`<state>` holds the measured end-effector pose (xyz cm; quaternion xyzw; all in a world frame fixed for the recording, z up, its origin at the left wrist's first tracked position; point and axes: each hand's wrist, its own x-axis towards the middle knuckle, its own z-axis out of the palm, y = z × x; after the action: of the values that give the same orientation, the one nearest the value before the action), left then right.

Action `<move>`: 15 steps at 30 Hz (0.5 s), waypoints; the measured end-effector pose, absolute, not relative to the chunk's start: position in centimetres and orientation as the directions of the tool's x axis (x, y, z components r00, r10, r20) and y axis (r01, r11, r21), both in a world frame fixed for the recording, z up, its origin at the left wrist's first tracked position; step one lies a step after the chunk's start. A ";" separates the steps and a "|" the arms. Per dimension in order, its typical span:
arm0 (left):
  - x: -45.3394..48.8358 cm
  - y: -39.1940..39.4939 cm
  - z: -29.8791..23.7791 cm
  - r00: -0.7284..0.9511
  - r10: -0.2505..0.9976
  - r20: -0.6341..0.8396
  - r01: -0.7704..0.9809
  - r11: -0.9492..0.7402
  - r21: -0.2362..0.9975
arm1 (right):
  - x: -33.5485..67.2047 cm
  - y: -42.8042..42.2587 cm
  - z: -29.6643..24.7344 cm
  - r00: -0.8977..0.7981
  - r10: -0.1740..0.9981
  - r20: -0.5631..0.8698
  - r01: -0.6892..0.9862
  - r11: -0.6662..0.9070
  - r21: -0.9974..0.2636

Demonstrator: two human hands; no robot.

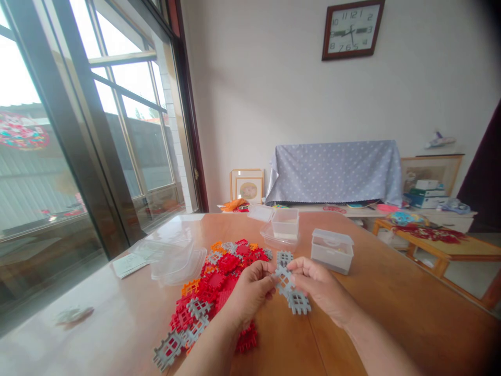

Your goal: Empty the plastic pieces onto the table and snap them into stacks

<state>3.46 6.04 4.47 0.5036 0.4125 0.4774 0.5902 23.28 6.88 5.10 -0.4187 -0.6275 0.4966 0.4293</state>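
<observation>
Over the wooden table (376,318), just R of the pile of red, orange & grey pieces (213,282), the L hand (249,293) & R hand (321,290) are facing each other, thumbs & fingertips pinching the grey toothed strip (287,288) from opp. sides, approx. mid-length. That two-sided pinch is prob. steadying it w/ both ends left free. The pile is lying within easy reach, prob. for quick picking; the lidded clear box (332,257) & clear trays (178,269) are sitting farther off, prob. for elbow room. The L forearm is hiding part of the pile. Fingers are covering the strip's middle edges, so can't tell if its units are fully locked. Box contents are showing too faintly to ID.
</observation>
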 end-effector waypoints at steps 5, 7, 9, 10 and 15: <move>3.7 6.0 4.1 0.142 0.989 -0.034 -0.254 0.070 0.965 | 23.1 7.1 4.5 -0.306 0.871 0.385 0.470 0.490 -0.734; 3.9 6.0 4.0 0.156 0.986 -0.052 -0.263 0.092 0.960 | 23.1 7.1 4.5 -0.332 0.840 0.430 0.546 0.543 -0.638; 4.0 6.0 3.9 0.178 0.981 -0.074 -0.260 0.119 0.958 | 23.3 7.1 4.5 -0.353 0.822 0.448 0.575 0.568 -0.589; 4.0 6.0 3.9 0.190 0.978 -0.082 -0.256 0.130 0.958 | 23.4 7.1 4.5 -0.360 0.819 0.447 0.584 0.572 -0.576; 3.8 6.1 4.0 0.193 0.979 -0.060 -0.203 0.100 0.974 | 25.2 7.7 4.1 -0.381 0.862 0.335 0.634 0.507 -0.584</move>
<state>3.82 6.12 3.97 0.4676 0.4151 0.4810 0.6146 25.17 7.71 4.12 -0.4613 -0.8105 0.1831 0.3110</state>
